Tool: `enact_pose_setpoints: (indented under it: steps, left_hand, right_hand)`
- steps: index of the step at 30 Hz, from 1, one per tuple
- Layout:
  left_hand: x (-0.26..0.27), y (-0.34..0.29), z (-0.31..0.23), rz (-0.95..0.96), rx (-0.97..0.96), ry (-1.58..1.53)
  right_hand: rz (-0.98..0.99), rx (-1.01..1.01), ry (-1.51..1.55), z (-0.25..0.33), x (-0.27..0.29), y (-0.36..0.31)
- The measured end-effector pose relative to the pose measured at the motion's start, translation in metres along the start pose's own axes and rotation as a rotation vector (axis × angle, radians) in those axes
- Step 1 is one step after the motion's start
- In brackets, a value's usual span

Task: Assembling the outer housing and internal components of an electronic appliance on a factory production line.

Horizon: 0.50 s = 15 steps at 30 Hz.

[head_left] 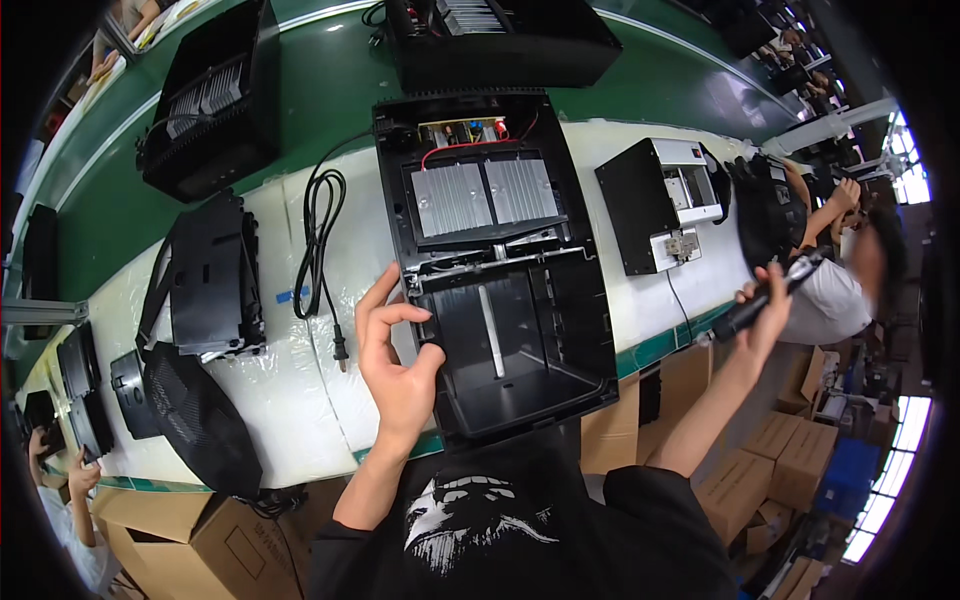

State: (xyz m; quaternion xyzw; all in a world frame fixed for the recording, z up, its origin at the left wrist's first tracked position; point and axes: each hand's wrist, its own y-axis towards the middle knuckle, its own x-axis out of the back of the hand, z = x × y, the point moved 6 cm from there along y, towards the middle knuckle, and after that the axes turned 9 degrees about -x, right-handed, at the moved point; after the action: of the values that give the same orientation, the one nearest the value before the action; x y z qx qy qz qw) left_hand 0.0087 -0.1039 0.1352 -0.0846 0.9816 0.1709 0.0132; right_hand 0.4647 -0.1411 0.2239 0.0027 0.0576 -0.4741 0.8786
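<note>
An open black appliance housing lies in front of me, its nearer half a deep bay. In its farther half are two silver finned metal plates, a small circuit board and a red wire. A thin metal rod crosses the middle. My left hand grips the housing's left wall, with thumb and fingers bent at the rim. Out to the right, away from the housing, my right hand is wrapped around a black electric screwdriver, whose tip points down and left.
A coiled black power cord lies left of the housing, near black plastic panels and a mesh cover. A black-and-white boxy device stands right. More housings sit on the green belt beyond. Cardboard boxes and co-workers are nearby.
</note>
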Motion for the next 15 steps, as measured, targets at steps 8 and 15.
enact_pose_setpoints:
  steps: [8, 15]
  left_hand:
    - [0.036, 0.032, 0.019, 0.073, -0.061, 0.266]
    - [0.040, 0.057, 0.056, 0.073, -0.205, 1.064]
  right_hand:
    - [-0.382, -0.072, -0.421, -0.155, 0.089, 0.113]
    - [-0.387, 0.224, -0.761, -0.155, 0.059, 0.063]
